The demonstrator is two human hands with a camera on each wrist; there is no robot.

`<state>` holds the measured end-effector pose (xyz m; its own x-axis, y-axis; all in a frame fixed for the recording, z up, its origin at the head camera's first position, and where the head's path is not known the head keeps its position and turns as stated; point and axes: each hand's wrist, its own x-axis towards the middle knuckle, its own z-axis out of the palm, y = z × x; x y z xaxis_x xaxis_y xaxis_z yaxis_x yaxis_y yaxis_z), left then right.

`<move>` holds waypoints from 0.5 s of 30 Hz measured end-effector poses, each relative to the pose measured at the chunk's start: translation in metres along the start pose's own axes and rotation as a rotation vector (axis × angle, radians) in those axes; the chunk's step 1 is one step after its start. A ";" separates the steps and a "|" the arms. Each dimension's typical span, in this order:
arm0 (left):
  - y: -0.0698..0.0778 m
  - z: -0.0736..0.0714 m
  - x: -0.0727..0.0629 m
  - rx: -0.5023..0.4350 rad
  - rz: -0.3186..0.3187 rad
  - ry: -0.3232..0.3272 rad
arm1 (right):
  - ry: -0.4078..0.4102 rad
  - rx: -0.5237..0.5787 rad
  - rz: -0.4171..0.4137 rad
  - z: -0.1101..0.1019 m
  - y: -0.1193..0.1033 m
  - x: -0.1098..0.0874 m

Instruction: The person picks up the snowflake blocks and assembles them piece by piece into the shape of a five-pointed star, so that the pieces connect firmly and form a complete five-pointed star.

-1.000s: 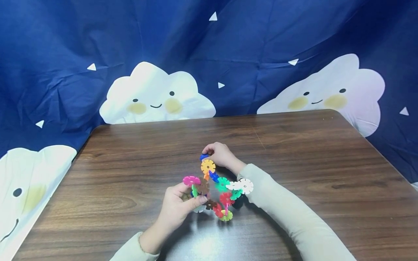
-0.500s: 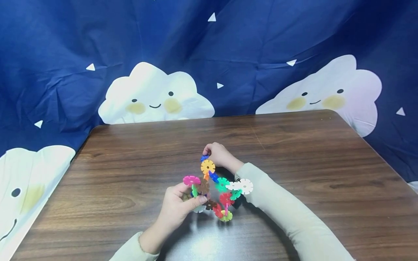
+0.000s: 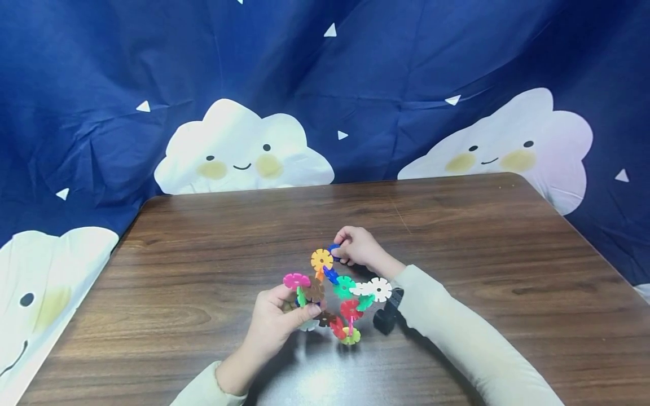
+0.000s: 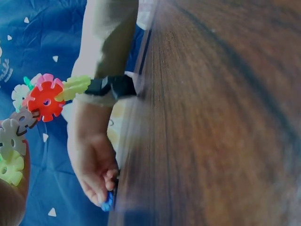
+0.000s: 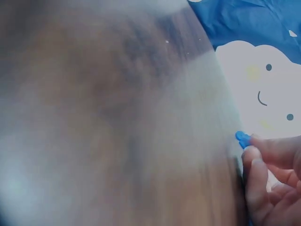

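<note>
My left hand [image 3: 278, 318] holds a ring-like chain of notched, flower-shaped plastic discs, its thumb over a brown disc [image 3: 315, 288]. An orange disc [image 3: 321, 260] tops the chain, and a magenta one [image 3: 296, 281] sticks out at the left. White discs [image 3: 379, 289] form its right end; a red disc [image 4: 45, 101] shows large in the left wrist view. Between thumb and fingers, my right hand [image 3: 361, 248] pinches a loose-looking blue disc [image 5: 243, 139] just right of the orange one. In the head view the blue disc is partly covered by the fingertips.
A brown wood-grain table [image 3: 213, 242] lies under both hands. Behind it hangs a blue cloth [image 3: 370, 67] printed with white clouds. A black wrist strap with a small black block [image 3: 387, 318] sits on the right wrist, close to the chain's right end.
My right hand has shifted right and slightly nearer, taking the blue disc from behind the orange disc to its right side. The left hand and chain have barely moved.
</note>
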<state>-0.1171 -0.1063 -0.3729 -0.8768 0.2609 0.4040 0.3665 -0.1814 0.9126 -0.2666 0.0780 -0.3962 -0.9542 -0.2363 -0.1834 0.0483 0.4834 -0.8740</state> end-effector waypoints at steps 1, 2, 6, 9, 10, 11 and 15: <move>0.000 0.000 0.000 0.006 0.002 0.001 | -0.001 0.042 0.007 -0.003 0.002 -0.003; 0.000 0.000 0.000 0.014 0.003 0.003 | -0.003 0.089 0.006 -0.006 0.004 -0.006; 0.000 0.000 0.001 0.025 0.000 0.006 | 0.019 0.281 -0.025 -0.024 0.009 -0.022; 0.000 0.001 0.002 0.018 -0.008 0.002 | 0.047 0.428 -0.073 -0.041 0.009 -0.037; 0.000 0.001 0.002 0.017 -0.011 0.001 | 0.061 0.476 -0.088 -0.047 0.007 -0.042; 0.000 0.001 0.002 0.015 -0.013 0.001 | 0.071 0.515 -0.111 -0.052 0.006 -0.048; -0.001 0.002 0.002 0.008 -0.012 -0.001 | 0.109 0.665 -0.218 -0.068 -0.008 -0.076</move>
<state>-0.1186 -0.1032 -0.3727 -0.8808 0.2639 0.3931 0.3586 -0.1703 0.9178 -0.2148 0.1498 -0.3446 -0.9850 -0.1669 0.0431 -0.0106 -0.1908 -0.9816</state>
